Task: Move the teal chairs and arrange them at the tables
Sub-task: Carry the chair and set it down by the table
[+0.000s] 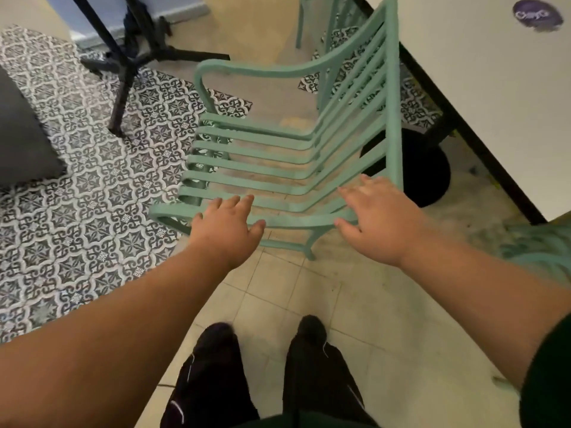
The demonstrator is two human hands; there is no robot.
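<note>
Two open hands, two teal chairs (287, 156)

A round purple sticker (537, 14) sits on the white tabletop (482, 88), far beyond the right hand (375, 219) and off to its right. Its white lettering is too blurred to read. No other text, number or sign shows anywhere.

The teal chair (278, 156) is a slatted metal armchair with curved armrests. It stands upright on the floor, its backrest just beside the edge of the white table (482, 97), its seat facing away from the table. A second teal chair (324, 20), partly visible, stands beyond it, beside the same table.
</note>
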